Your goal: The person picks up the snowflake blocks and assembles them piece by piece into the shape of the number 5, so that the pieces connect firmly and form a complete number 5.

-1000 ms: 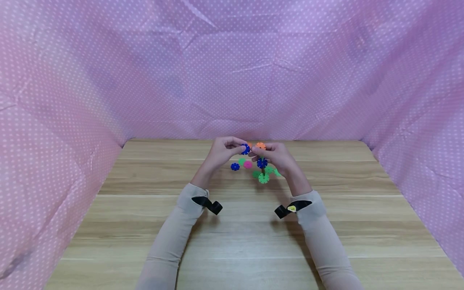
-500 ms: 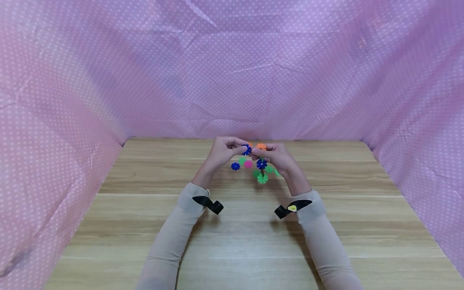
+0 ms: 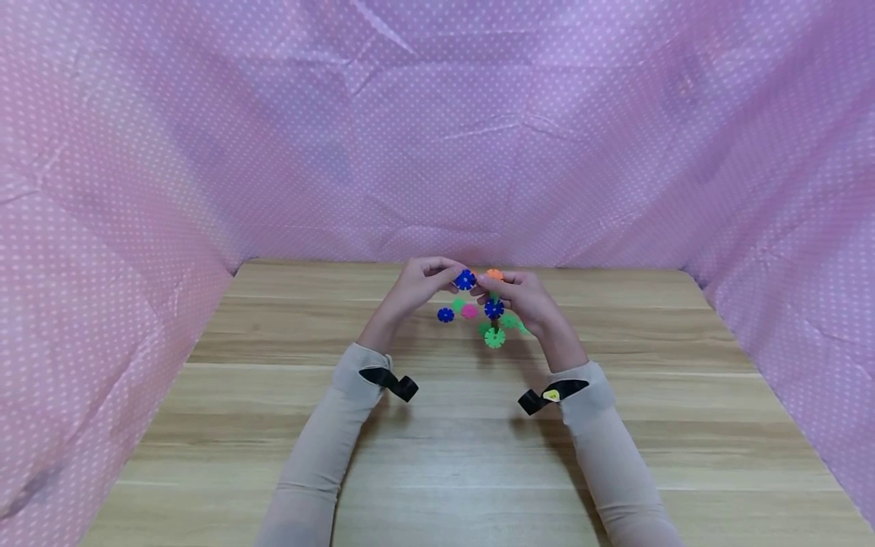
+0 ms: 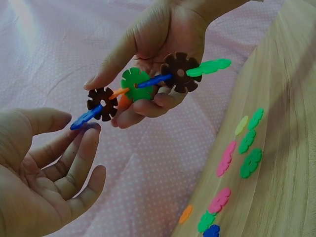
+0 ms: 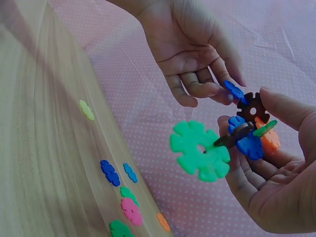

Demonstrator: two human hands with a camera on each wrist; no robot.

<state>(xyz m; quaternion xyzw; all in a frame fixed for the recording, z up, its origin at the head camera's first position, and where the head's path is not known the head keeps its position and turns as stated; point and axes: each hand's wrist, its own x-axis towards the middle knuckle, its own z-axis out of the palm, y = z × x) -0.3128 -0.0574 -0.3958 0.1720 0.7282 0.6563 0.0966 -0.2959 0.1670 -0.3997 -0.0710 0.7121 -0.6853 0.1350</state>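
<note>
My right hand [image 5: 291, 177] holds a chain of interlocking plastic snowflake discs, its thumb at a brown disc [image 4: 102, 103] near one end. Along the chain come an orange disc [image 5: 268, 138], a green disc [image 4: 137, 84], a blue disc [image 5: 248, 143], a second brown disc [image 4: 181, 72] and a light green disc [image 5: 200, 150] at the far end. Slotted into the first brown disc is a blue end disc [image 4: 86, 117]. My left hand [image 4: 54, 173] is right beside this blue disc, thumb and fingers spread around it, with fingertips close under its edge.
Loose snowflake discs lie on the wooden table [image 3: 437, 456] below the hands: a dark blue disc [image 3: 446, 314], a pink disc [image 3: 469, 311], several green ones, a yellow disc [image 5: 86, 110] and an orange disc [image 4: 185, 214]. Pink dotted cloth [image 3: 437, 152] surrounds the table.
My left thumb has drawn back off the face of the blue end disc, which now shows whole in the head view. The right hand and chain have hardly moved.
</note>
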